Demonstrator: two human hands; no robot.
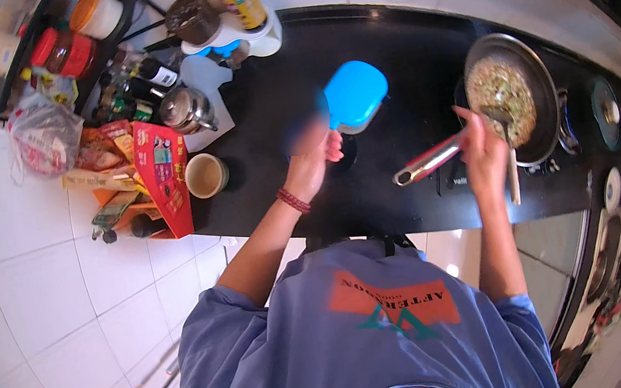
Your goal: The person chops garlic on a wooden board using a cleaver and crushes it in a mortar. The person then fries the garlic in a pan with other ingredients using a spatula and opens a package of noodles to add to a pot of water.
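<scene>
My left hand (pixel 313 156) is over the dark counter, its fingers closed at the near end of a blue-topped plastic container (pixel 356 92) with a pale underside. A dark blur hides part of that hand. To the right, my right hand (pixel 483 148) grips a spatula (pixel 513 177) by its light handle; its dark head rests in the food. A round frying pan (pixel 544 90) holds pale, chopped food (pixel 501 92) with green bits. The pan's metal and red handle (pixel 430 163) points left, passing beside my right hand, and it is unclear whether they touch.
A pale cup (pixel 206 175) stands left, beside a red cardboard box (pixel 163 170) of packets. Behind are a metal teapot (pixel 187 110), a sauce bottle (pixel 241 0) and a rack of jars (pixel 67 51). A glass lid (pixel 607 113) lies right of the pan.
</scene>
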